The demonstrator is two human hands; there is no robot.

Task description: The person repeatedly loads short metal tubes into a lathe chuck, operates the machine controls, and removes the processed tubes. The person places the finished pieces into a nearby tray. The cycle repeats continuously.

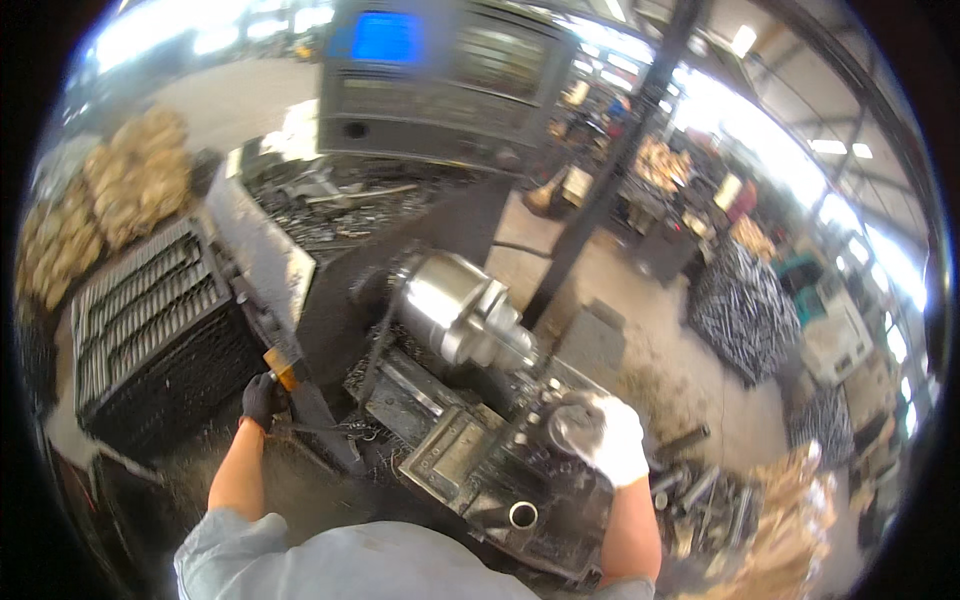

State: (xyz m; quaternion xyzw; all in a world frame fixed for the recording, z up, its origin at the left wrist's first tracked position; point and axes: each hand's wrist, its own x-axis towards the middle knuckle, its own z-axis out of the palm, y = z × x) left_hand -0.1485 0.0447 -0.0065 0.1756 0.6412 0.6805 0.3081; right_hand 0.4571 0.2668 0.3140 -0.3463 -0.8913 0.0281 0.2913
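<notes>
My left hand [262, 402], in a dark glove, is at the lower end of a yellow-orange handle-like piece [280, 369] beside a metal guard; its fingers look closed around it. My right hand [611, 439], in a white glove with a dirty palm side, lies over the tool post area [541, 420] of a metal lathe; what its fingers touch is blurred. Ahead of both hands, the shiny lathe chuck [442, 296] bears stepped jaws [501, 330]. Between the hands is the machine's carriage [450, 456], with an upright open tube end [523, 514] near me.
A black crate [157, 375] holding rows of metal rods stands at left. Metal chips [337, 210] fill a tray behind the guard. A control cabinet [442, 105] with a blue screen stands ahead. Loose metal tubes [701, 499] and brown wrapping [787, 517] lie at right.
</notes>
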